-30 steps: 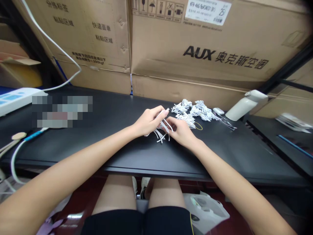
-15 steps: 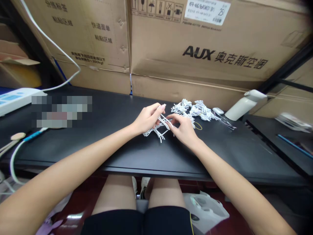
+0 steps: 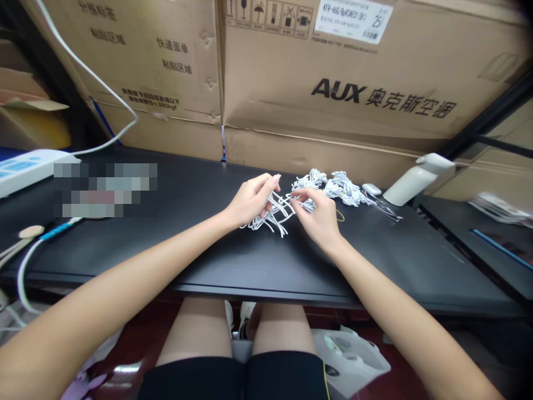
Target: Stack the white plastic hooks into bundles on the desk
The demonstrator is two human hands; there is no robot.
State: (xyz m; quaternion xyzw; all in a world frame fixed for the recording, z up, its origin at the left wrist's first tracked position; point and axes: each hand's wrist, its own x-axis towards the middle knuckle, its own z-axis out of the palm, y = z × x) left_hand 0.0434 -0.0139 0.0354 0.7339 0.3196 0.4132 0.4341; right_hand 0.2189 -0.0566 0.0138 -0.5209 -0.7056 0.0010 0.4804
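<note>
My left hand (image 3: 253,199) is closed around a loose bunch of thin white cords (image 3: 272,220), whose ends splay out below and to the right of the fingers. My right hand (image 3: 315,215) pinches at cord ends on the bunch's right side, thumb and index finger together. Just behind the right hand lies a pile of similar white cords (image 3: 345,188), gathered in bundles on the black desk (image 3: 258,266). A yellow loop (image 3: 340,215), like a rubber band, shows beside the right wrist.
Large cardboard boxes (image 3: 353,119) stand along the desk's back. A white bottle (image 3: 416,180) leans at the right, near a small white case (image 3: 371,189) and glasses (image 3: 387,210). At left are a power strip (image 3: 37,169) and a white cable (image 3: 25,272). A plastic bag (image 3: 350,361) sits below.
My right hand has moved slightly up and away, its pinch now higher on the cords. The hanging cord ends have shifted a little right. My left hand stays nearly in place.
</note>
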